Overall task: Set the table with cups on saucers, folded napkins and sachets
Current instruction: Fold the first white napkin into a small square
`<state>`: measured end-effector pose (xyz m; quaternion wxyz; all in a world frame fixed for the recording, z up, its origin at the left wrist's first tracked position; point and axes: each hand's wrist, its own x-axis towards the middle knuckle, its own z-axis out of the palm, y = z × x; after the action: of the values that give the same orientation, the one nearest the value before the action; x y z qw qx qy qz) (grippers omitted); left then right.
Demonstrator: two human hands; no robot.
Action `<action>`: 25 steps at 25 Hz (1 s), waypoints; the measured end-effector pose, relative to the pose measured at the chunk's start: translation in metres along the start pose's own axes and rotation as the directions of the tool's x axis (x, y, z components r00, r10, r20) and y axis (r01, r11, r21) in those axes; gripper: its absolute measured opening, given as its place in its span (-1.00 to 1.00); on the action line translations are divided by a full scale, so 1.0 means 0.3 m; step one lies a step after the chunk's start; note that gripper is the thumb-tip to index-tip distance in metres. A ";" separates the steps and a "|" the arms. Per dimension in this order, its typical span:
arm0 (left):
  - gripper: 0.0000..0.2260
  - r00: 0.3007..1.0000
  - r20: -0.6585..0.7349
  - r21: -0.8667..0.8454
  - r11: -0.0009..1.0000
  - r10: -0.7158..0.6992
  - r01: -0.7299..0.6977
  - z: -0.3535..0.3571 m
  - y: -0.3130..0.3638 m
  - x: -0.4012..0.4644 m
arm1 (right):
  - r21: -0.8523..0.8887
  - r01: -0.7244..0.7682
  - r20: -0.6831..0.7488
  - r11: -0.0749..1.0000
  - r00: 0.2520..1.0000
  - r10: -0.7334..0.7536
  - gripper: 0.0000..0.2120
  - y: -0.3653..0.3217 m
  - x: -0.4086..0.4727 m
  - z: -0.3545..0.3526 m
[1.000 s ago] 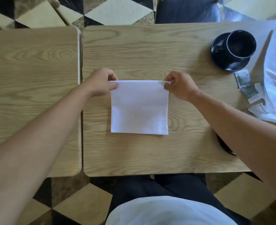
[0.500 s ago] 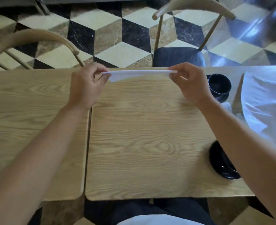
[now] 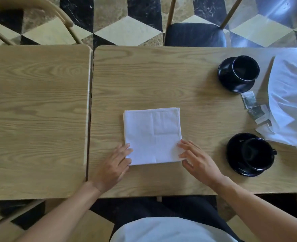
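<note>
A white napkin (image 3: pixel 152 135), folded into a square, lies flat in the middle of the wooden table (image 3: pixel 161 75). My left hand (image 3: pixel 113 165) rests at its near left corner with fingers spread, fingertips touching the cloth. My right hand (image 3: pixel 196 158) lies at the near right corner, fingers apart on the napkin's edge. Two black cups stand on black saucers at the right: the far cup (image 3: pixel 245 70) and the near cup (image 3: pixel 257 154). Several sachets (image 3: pixel 254 107) lie between them.
A pile of white cloth (image 3: pixel 291 102) covers the table's right end. A second wooden table (image 3: pixel 36 110) abuts on the left with a narrow gap. A dark-cushioned chair (image 3: pixel 195 34) stands across the table, another chair (image 3: pixel 39 7) at far left.
The napkin was held up by its top corners between both hands; now it lies flat on the table, folded, and both hands have come to its near corners.
</note>
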<state>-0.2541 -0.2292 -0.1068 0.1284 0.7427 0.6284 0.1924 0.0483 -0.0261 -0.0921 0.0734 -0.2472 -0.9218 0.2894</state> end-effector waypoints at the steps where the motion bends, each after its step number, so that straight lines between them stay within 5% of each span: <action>1: -0.89 1.000 0.000 -0.018 1.000 -0.004 0.004 0.008 0.003 -0.009 | 0.010 -0.017 0.026 1.000 1.000 0.016 -0.83 -0.001 -0.010 -0.002; 6: -0.82 0.961 -0.070 -0.226 0.942 -0.269 0.247 -0.033 0.018 0.072 | 0.132 -0.220 0.058 0.966 0.975 0.214 -0.80 -0.005 0.076 -0.066; 13: -0.89 0.673 -0.022 -0.385 0.627 -0.740 0.677 -0.051 -0.047 0.293 | 0.219 -0.504 0.045 0.835 0.860 0.508 -0.88 0.057 0.295 -0.066; 25: -0.84 0.546 -0.048 -0.197 0.544 -0.836 0.816 -0.019 -0.102 0.410 | 0.074 -0.655 -0.077 0.752 0.748 0.659 -0.75 0.039 0.405 -0.001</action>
<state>-0.2669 -0.1032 -0.0997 0.2167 0.3314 0.8948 0.2061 -0.0522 0.0430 -0.0996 0.0176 -0.5679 -0.7649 0.3034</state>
